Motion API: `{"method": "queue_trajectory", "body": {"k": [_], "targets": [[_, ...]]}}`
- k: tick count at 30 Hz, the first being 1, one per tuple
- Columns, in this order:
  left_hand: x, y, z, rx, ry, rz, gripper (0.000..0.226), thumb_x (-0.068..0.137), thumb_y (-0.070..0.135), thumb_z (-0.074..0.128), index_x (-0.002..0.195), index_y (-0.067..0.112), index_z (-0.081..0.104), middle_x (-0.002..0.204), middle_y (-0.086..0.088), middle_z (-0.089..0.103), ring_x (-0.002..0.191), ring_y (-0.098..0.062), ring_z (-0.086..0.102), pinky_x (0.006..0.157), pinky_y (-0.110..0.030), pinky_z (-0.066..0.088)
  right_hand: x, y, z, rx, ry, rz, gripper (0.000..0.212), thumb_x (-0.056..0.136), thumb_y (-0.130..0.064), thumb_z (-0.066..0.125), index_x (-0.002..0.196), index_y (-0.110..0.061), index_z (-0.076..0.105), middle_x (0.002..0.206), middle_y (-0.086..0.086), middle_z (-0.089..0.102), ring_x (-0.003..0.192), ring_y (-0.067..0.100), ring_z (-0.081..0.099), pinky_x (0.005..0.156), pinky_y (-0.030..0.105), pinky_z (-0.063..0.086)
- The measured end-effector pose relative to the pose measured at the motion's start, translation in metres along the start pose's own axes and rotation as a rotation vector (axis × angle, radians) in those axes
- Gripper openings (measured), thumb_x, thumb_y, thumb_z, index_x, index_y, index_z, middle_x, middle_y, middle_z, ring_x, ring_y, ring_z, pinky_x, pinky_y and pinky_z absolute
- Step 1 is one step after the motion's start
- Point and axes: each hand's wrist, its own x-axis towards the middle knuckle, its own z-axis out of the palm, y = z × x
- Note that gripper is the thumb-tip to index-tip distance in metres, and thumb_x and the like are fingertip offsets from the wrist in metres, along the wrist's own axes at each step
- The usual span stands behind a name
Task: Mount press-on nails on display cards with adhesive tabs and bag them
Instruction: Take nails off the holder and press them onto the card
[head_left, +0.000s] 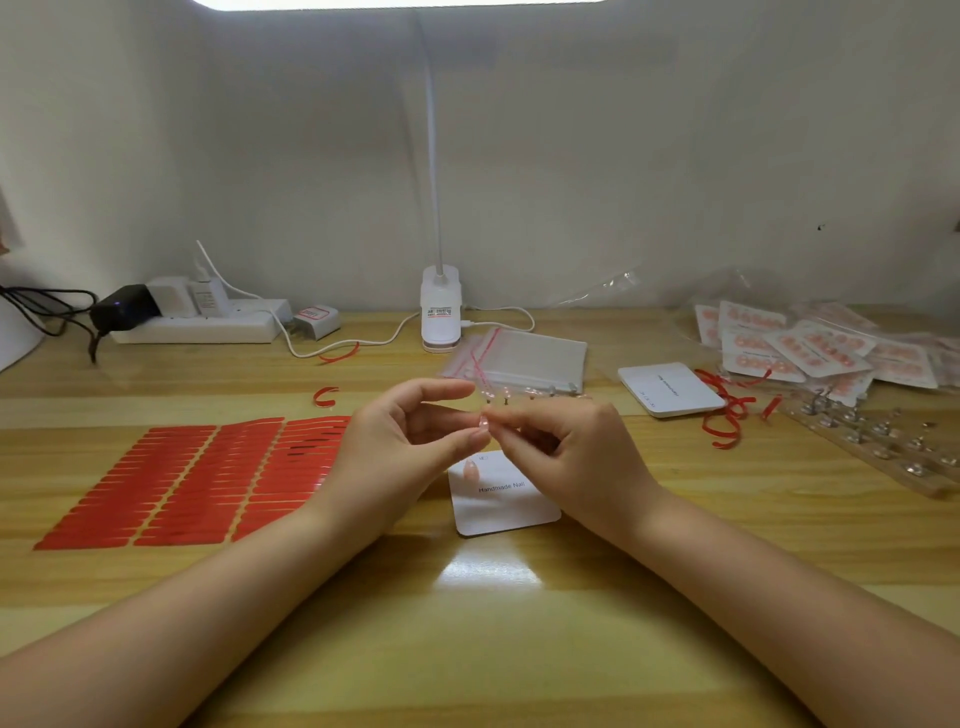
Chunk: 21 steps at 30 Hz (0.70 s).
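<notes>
A small pale pink press-on nail (483, 422) sits between the fingertips of both hands above the table. My left hand (410, 441) pinches it from the left, and my right hand (566, 447) pinches it from the right. Under the hands lies a white display card (506, 501) printed "Handmade Nail", with one pink nail (469, 469) stuck at its top left. A red sheet of adhesive tabs (197, 478) lies flat to the left. Clear zip bags (524, 358) with a red strip lie behind the hands.
A stack of blank white cards (670, 388) sits right of the bags. Bagged finished cards (810, 348) are piled at the far right, with a clear nail stand strip (878, 441) in front and red backing scraps (727, 415) around. A clip lamp (440, 312) and power strip (202, 325) stand by the wall.
</notes>
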Motion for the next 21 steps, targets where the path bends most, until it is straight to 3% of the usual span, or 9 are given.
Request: {"method": "queue_trajectory", "body": {"k": [2, 6, 9, 11, 13, 21], "targets": [[-0.001, 0.0, -0.001, 0.051, 0.027, 0.036, 0.043, 0.066, 0.018, 0.078, 0.108, 0.016, 0.066, 0.089, -0.004, 0.076, 0.088, -0.015, 0.073, 0.076, -0.021, 0.056, 0.001, 0.0, -0.002, -0.051, -0.012, 0.073, 0.02, 0.087, -0.014, 0.07, 0.106, -0.015, 0.076, 0.072, 0.0, 0.072, 0.055, -0.002, 0.051, 0.058, 0.026, 0.043], [0.002, 0.0, -0.004, 0.222, 0.091, 0.107, 0.034, 0.076, 0.008, 0.079, 0.106, 0.018, 0.068, 0.086, -0.001, 0.075, 0.085, -0.011, 0.072, 0.075, -0.02, 0.056, 0.012, -0.001, -0.018, -0.162, -0.205, 0.283, 0.019, 0.082, -0.039, 0.069, 0.095, -0.028, 0.076, 0.067, -0.009, 0.065, 0.055, 0.001, 0.051, 0.057, 0.022, 0.039], [0.001, 0.0, -0.006, 0.364, 0.09, 0.17, 0.031, 0.078, 0.005, 0.078, 0.105, 0.017, 0.067, 0.083, 0.002, 0.073, 0.08, -0.007, 0.07, 0.074, -0.019, 0.055, 0.02, 0.001, -0.029, -0.3, -0.535, 0.384, 0.058, 0.066, -0.072, 0.066, 0.11, -0.035, 0.068, 0.075, -0.017, 0.058, 0.069, -0.002, 0.052, 0.058, 0.019, 0.035], [0.0, 0.0, -0.005, 0.446, 0.082, 0.21, 0.027, 0.079, 0.005, 0.078, 0.101, 0.016, 0.068, 0.082, 0.005, 0.072, 0.077, -0.005, 0.068, 0.074, -0.018, 0.054, 0.022, 0.002, -0.03, -0.386, -0.713, 0.376, 0.081, 0.059, -0.081, 0.065, 0.127, -0.038, 0.057, 0.08, -0.02, 0.051, 0.078, 0.0, 0.047, 0.058, 0.02, 0.03], [0.0, 0.0, -0.005, 0.504, 0.082, 0.222, 0.02, 0.079, 0.007, 0.078, 0.095, 0.015, 0.071, 0.081, 0.008, 0.071, 0.077, -0.004, 0.068, 0.074, -0.018, 0.054, 0.021, 0.002, -0.029, -0.435, -0.782, 0.356, 0.092, 0.056, -0.083, 0.066, 0.135, -0.039, 0.049, 0.084, -0.024, 0.045, 0.087, 0.003, 0.04, 0.06, 0.021, 0.03], [0.001, -0.002, -0.006, 0.501, 0.06, 0.176, 0.025, 0.079, 0.001, 0.076, 0.093, 0.022, 0.071, 0.082, 0.008, 0.073, 0.077, -0.003, 0.069, 0.075, -0.015, 0.054, 0.024, -0.002, -0.031, -0.364, -0.764, 0.414, 0.076, 0.053, -0.07, 0.078, 0.115, -0.036, 0.051, 0.095, -0.026, 0.038, 0.101, 0.007, 0.042, 0.079, 0.022, 0.042]]}}
